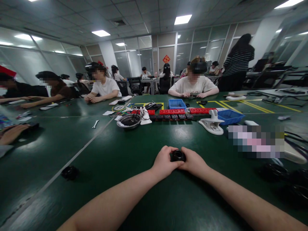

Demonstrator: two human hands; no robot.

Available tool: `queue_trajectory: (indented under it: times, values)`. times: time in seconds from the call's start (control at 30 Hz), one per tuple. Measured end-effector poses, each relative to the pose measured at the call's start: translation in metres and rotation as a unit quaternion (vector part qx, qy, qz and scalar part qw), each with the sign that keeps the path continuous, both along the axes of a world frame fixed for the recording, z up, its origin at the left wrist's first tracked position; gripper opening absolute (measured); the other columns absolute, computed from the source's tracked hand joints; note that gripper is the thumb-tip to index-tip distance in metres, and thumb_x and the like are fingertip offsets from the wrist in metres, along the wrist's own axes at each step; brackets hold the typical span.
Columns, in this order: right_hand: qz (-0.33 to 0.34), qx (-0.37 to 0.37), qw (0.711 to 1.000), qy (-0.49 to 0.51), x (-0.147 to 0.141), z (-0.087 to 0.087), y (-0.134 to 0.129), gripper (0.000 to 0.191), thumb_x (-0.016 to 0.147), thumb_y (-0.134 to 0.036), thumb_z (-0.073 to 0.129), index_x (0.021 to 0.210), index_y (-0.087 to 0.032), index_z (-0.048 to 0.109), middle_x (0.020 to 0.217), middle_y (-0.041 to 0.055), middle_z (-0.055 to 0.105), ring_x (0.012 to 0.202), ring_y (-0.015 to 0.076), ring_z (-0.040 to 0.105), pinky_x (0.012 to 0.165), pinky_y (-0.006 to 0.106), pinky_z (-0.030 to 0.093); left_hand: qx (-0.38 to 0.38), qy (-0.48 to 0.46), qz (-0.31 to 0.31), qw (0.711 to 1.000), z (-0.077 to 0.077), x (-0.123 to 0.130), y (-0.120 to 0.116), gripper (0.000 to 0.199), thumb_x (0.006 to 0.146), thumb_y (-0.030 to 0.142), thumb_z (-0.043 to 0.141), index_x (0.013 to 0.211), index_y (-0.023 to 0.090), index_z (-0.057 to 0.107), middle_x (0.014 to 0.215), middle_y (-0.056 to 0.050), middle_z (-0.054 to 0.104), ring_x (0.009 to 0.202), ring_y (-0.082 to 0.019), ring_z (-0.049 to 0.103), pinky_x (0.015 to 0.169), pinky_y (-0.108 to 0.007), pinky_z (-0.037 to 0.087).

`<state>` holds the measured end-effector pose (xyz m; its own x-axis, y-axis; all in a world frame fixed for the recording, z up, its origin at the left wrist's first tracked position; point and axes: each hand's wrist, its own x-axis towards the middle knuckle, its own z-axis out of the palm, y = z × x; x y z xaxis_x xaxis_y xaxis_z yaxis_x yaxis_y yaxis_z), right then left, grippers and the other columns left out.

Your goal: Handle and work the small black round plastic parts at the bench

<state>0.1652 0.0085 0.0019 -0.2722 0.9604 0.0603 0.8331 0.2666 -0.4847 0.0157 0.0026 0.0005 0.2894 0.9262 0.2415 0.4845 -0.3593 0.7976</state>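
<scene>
Between my two hands is a small black ring-shaped part [178, 156] with a round hole facing up, at the middle of the green table [144, 144]. My left hand [166, 161] curls round its left side, thumb along the near edge. From the right, the fingers of my right hand [192, 158] close on it. Whether the part rests on the table or is lifted slightly, I cannot tell. A similar black part [69, 173] lies apart on the left, and several more black round parts [274, 171] sit at the right edge, blurred.
Ahead are a metal bowl [129, 122] with black cable, red power strips [172, 111], a white clamp [212, 123] and blue trays [229, 116] [177, 103]. A wrench [95, 124] lies left. Another person [194, 81] sits opposite; a co-worker's hand [15, 133] is at far left.
</scene>
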Motion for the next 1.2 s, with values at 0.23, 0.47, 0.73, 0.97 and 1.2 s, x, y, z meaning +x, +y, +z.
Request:
queue_trajectory:
  times: [0.23, 0.47, 0.73, 0.97, 1.2]
  values:
    - [0.023, 0.043, 0.999, -0.022, -0.004, 0.004, -0.009, 0.038, 0.059, -0.045, 0.058, 0.084, -0.017, 0.050, 0.083, 0.0065, 0.055, 0.076, 0.0211, 0.052, 0.060, 0.028, 0.037, -0.002, 0.004, -0.018, 1.000, 0.003, -0.003, 0.003, 0.041, 0.056, 0.033, 0.066, 0.093, 0.019, 0.053, 0.082, 0.000, 0.044, 0.055, -0.007, 0.039, 0.050, -0.020, 0.034]
    - [0.234, -0.133, 0.942, 0.203, 0.017, 0.012, 0.005, 0.046, 0.064, -0.025, 0.059, 0.107, -0.016, 0.046, 0.103, 0.0054, 0.053, 0.093, 0.0200, 0.049, 0.081, 0.034, 0.037, -0.055, -0.026, -0.117, 0.991, 0.005, -0.011, 0.011, 0.045, 0.056, 0.034, 0.066, 0.096, 0.019, 0.052, 0.079, 0.002, 0.038, 0.050, -0.003, 0.034, 0.045, -0.016, 0.030]
    - [0.230, -0.162, 0.940, 0.195, 0.022, 0.008, 0.011, 0.033, 0.065, -0.020, 0.058, 0.096, -0.013, 0.051, 0.092, 0.0034, 0.056, 0.084, 0.0179, 0.051, 0.073, 0.029, 0.039, -0.061, -0.030, -0.144, 0.987, 0.006, -0.012, 0.011, 0.046, 0.056, 0.033, 0.067, 0.098, 0.019, 0.052, 0.081, 0.001, 0.039, 0.051, -0.003, 0.035, 0.046, -0.016, 0.030]
    - [0.227, -0.151, 0.944, 0.188, 0.021, 0.006, 0.011, 0.032, 0.065, -0.024, 0.058, 0.094, -0.013, 0.052, 0.089, 0.0032, 0.056, 0.081, 0.0172, 0.050, 0.070, 0.028, 0.039, -0.061, -0.030, -0.141, 0.988, 0.007, -0.012, 0.010, 0.048, 0.055, 0.036, 0.067, 0.097, 0.019, 0.052, 0.080, 0.001, 0.039, 0.051, -0.003, 0.035, 0.046, -0.016, 0.031]
    - [0.186, -0.128, 0.958, 0.177, 0.021, 0.002, 0.012, 0.030, 0.059, -0.028, 0.062, 0.084, -0.013, 0.052, 0.077, 0.0003, 0.054, 0.071, 0.0144, 0.049, 0.059, 0.024, 0.037, -0.069, -0.025, -0.118, 0.990, 0.005, -0.010, 0.009, 0.049, 0.052, 0.037, 0.069, 0.094, 0.019, 0.053, 0.078, 0.002, 0.040, 0.050, -0.003, 0.034, 0.045, -0.016, 0.030]
